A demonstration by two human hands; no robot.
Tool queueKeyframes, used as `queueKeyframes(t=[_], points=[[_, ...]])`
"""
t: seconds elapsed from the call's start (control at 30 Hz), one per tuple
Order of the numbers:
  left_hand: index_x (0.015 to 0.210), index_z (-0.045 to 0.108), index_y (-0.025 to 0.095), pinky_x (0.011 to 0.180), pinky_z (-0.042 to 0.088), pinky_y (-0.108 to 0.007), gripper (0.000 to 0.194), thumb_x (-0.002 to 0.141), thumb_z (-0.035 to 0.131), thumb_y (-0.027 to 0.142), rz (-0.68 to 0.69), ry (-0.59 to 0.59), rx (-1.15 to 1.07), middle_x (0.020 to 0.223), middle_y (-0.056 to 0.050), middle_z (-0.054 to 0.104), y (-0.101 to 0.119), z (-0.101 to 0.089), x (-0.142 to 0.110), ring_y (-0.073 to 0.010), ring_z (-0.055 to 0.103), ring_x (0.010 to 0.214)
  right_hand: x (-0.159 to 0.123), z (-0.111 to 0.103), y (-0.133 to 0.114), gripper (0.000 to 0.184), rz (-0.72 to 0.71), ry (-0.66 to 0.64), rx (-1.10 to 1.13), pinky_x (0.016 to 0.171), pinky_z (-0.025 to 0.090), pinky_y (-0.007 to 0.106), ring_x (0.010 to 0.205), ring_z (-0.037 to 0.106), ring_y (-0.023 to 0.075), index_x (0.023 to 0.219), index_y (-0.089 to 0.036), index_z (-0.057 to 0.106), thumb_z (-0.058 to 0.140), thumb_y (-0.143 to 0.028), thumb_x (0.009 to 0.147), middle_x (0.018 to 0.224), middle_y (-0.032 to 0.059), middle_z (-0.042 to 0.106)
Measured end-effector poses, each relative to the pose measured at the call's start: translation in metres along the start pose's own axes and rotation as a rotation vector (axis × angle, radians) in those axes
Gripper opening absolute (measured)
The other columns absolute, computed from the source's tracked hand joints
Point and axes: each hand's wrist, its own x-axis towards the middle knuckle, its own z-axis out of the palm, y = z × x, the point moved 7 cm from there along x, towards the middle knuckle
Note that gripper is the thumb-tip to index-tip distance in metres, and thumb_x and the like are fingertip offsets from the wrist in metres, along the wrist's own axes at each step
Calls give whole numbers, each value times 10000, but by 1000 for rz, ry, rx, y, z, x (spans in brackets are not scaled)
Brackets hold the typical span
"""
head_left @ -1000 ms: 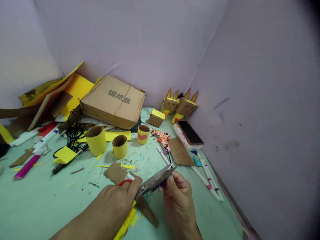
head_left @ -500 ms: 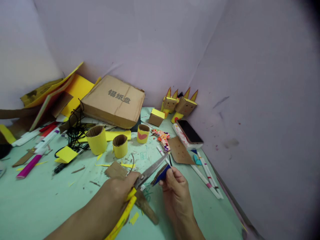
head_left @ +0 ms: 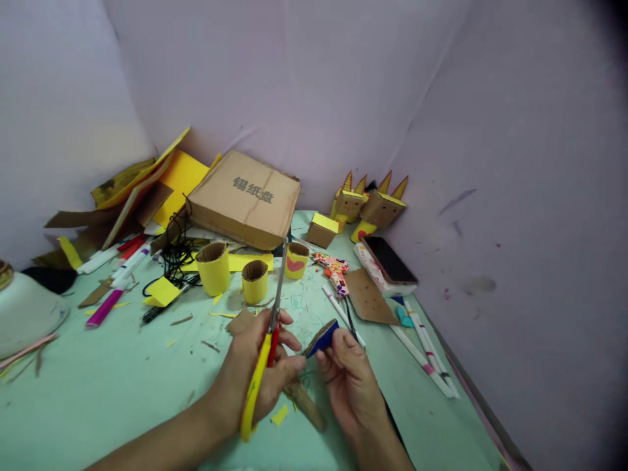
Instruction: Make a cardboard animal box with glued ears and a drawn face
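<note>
Blue-faced cardboard piece (head_left: 324, 337): up off the tabletop (head_left: 161, 392), out in front of the body, gripped at its right end by the right hand (head_left: 350, 379), thumb over the blue face. Layered brown edge turned upward. Left hand (head_left: 255, 366) carries scissors (head_left: 261, 363), handles across the palm, blades together and pointing away; its thumb and fingers spread toward the piece's left corner. Whether the thumb touches that corner, cannot tell.

Handling, my judgement: keep the right pinch firm but low, so the corrugation isn't crushed. Scissors in the palm leave the left fingertips usable, but the points should face away from the other hand. If the blades come to the card, seat it deep near the pivot and hold fingers behind the line.

Around: brown cardboard strip (head_left: 308, 407) below the hands; yellow ring (head_left: 255, 288) beyond the left hand.
</note>
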Motion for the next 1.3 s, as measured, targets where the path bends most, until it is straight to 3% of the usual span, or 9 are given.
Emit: queueKeyframes(t=[0.2,0.4,0.53,0.63,0.8,0.87,1.03,1.2,1.3], points=[[1014,406,250,543,484,-212,399,697,634,164,22,43,-71,763,44,613,-7,4,1,-117,593,599,-5,3,11,255,1,-38,-49,487,523,123,513,599,63,661,-148,689,877,-252,523,596,-33,656],[1020,451,242,513,446,-188,377,699,605,120,143,58,116,787,42,596,-2,1,1,-93,552,571,-7,7,18,225,-16,-62,-59,549,531,134,569,609,66,678,-157,671,847,-262,584,634,-39,648],[1002,453,215,515,454,-202,310,726,559,122,103,29,122,771,36,569,2,1,2,-89,532,544,-9,9,19,227,6,-62,-60,538,529,142,556,615,73,633,-167,662,856,-258,558,618,-39,654],[998,455,208,523,456,-209,295,729,531,115,98,11,99,729,42,547,5,0,5,-105,547,569,-10,7,17,219,11,-90,-169,506,531,177,554,619,100,680,-176,685,845,-273,567,641,-20,672],[976,493,193,548,443,-225,299,693,555,120,69,-124,129,669,46,550,3,6,11,-132,560,606,-5,-1,3,260,4,-213,-550,491,513,199,521,609,116,784,-140,725,823,-282,588,645,23,690],[961,507,196,530,427,-220,270,702,570,156,28,-129,120,666,47,547,0,6,14,-128,549,600,3,-5,-14,240,-50,-165,-601,504,509,182,513,605,108,737,-121,727,828,-266,574,604,25,685],[899,489,186,465,381,-212,228,689,574,217,-52,17,60,589,60,528,2,-1,22,-106,482,508,23,-5,-51,254,-103,36,-317,494,540,177,549,636,120,689,-125,704,842,-211,494,624,20,698],[883,425,202,352,309,-192,307,639,597,269,-179,21,-76,497,106,493,8,15,33,-58,349,328,36,-6,-43,182,-20,87,-164,524,565,178,569,653,122,624,-119,685,793,-64,488,610,0,687],[872,434,203,358,329,-188,339,608,630,284,-177,63,-46,502,90,535,12,21,42,-80,423,360,38,-11,-33,183,-17,86,-95,569,576,202,604,670,139,612,-125,681,794,-53,487,625,5,698]])
